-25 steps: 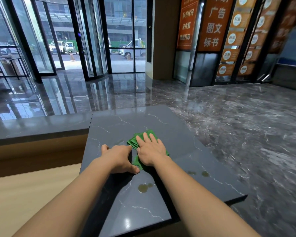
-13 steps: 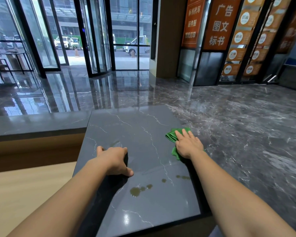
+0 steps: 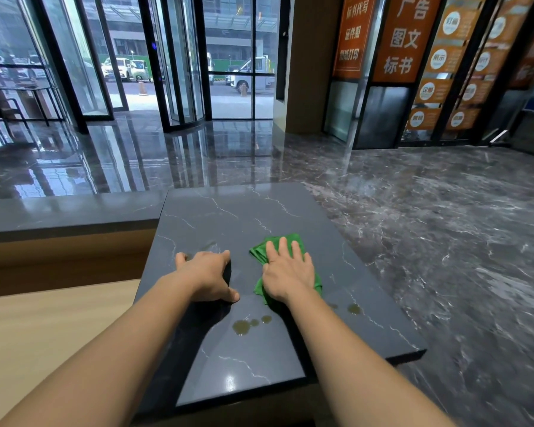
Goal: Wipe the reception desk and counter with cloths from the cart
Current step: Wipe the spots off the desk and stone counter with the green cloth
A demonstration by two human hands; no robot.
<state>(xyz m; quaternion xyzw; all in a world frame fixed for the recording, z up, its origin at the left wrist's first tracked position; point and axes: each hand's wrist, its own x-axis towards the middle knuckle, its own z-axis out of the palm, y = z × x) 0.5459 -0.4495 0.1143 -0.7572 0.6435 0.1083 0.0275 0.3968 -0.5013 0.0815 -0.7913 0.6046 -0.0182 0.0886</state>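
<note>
Counting across the dark counter (image 3: 244,211): two hands, one cloth. Left hand (image 3: 207,277) rests on the stone, fingers loosely bent, holding nothing. Three olive spots (image 3: 241,326) lie nearer. Right hand (image 3: 287,272) presses flat, fingers straight, on the green cloth (image 3: 259,252) — bunched, mid-counter.

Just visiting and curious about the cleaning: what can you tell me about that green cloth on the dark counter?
The green cloth looks like soft fabric, folded in layers with bunched edges. It lies on the dark, white-veined counter top, right of its middle. The right hand presses on it with straight, spread fingers, covering most of it. The left hand rests beside it, apart. Brownish spots lie nearer the person, not touching it.
</note>
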